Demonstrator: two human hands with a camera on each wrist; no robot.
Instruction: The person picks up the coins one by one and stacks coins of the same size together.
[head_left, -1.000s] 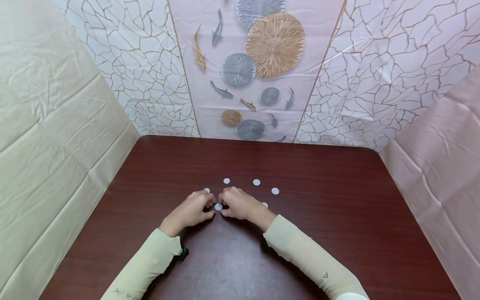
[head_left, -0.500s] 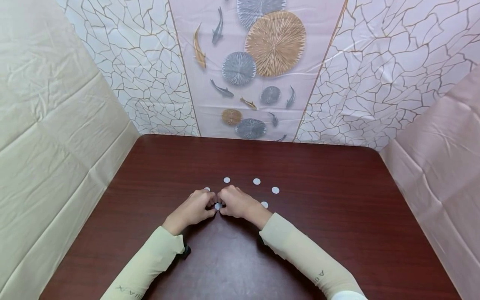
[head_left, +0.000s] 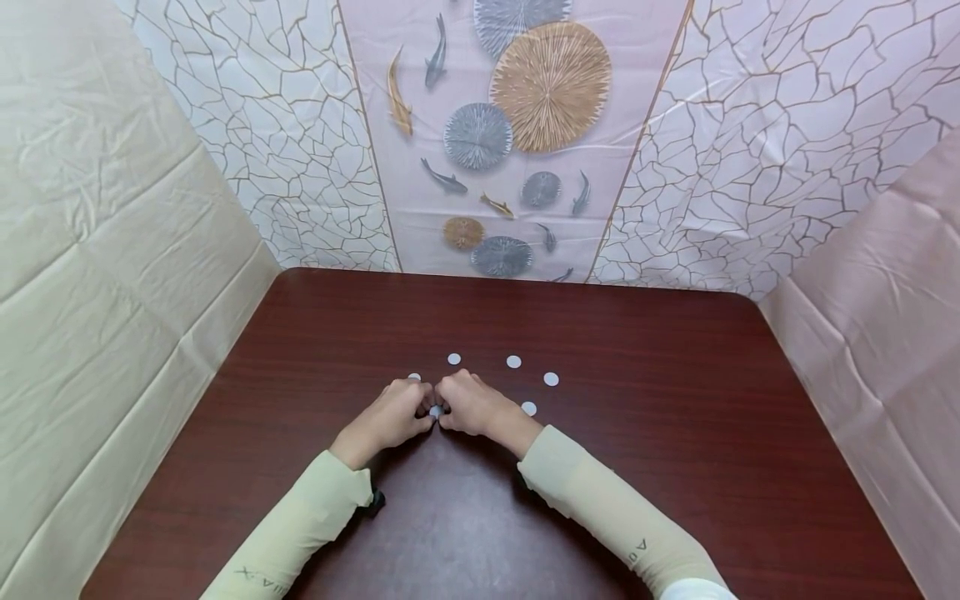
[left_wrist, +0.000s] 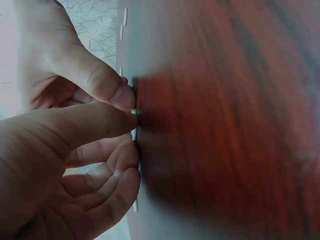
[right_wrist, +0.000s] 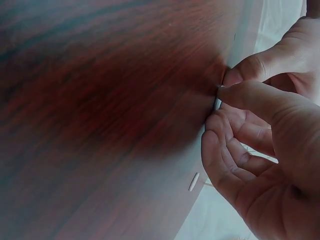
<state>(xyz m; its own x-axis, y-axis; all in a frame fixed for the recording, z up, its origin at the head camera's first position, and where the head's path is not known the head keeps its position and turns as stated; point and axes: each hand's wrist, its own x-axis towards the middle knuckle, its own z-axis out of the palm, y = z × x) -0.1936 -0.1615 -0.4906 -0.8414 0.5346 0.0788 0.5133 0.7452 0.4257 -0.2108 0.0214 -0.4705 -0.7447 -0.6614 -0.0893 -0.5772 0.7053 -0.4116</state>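
A small white disc (head_left: 437,412) lies flat on the dark red-brown table, between my two hands. My left hand (head_left: 387,414) grips its left side with bent fingers and thumb. From the right, my right hand (head_left: 474,405) holds it the same way, and the two thumbs nearly meet at the near edge. In the left wrist view the disc (left_wrist: 134,133) is a thin pale edge between thumb and fingers. The right wrist view shows only a sliver of the disc (right_wrist: 217,104); the fingertips hide the rest.
Several more white discs lie in a loose arc behind and beside the hands: one partly covered disc (head_left: 415,377), a back-left disc (head_left: 453,359), a back disc (head_left: 513,362), a right disc (head_left: 551,379) and a disc (head_left: 528,409) by the right wrist. Patterned cloth (head_left: 480,137) hangs behind the table (head_left: 660,400).
Both hands have closed in slightly on the middle disc, their thumbs coming nearer each other at its front edge. The other discs stay in place.
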